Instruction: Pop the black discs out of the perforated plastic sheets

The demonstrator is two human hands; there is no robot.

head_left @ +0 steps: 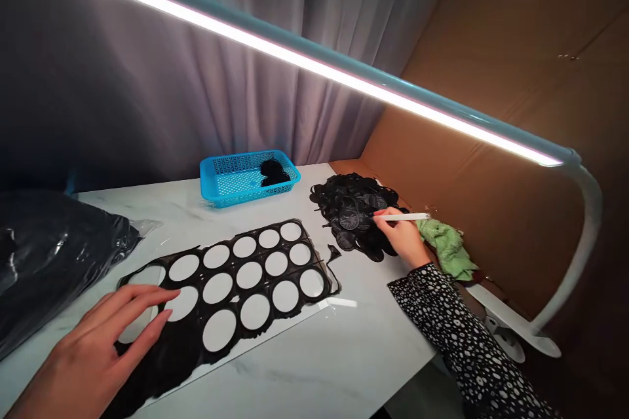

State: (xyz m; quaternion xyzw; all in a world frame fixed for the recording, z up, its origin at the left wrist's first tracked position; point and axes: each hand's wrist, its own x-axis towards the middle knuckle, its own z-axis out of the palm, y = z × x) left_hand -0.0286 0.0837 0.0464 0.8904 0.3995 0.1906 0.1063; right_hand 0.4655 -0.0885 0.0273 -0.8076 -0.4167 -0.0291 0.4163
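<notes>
My left hand (105,334) hovers over the left end of a thin black sheet (170,347) with rows of round cut-outs, its fingers stretched and thumb apart, nothing visible between them. White shows through the cut-outs, and the hand hides part of the sheet's left side. At the right, my right hand (403,236) grips a slim white pen-like tool (405,217). Its fingertips are at the edge of a heap of flat black discs (348,216), some with a raised pattern; whether they also pinch a disc I cannot tell.
A blue perforated basket (211,191) with a few black discs stands at the back. A dark plastic bag (54,262) bulges at the left. Beside my right wrist lies a green cloth (447,249). A lit tube lamp (295,55) spans overhead, clamped at the table's right edge.
</notes>
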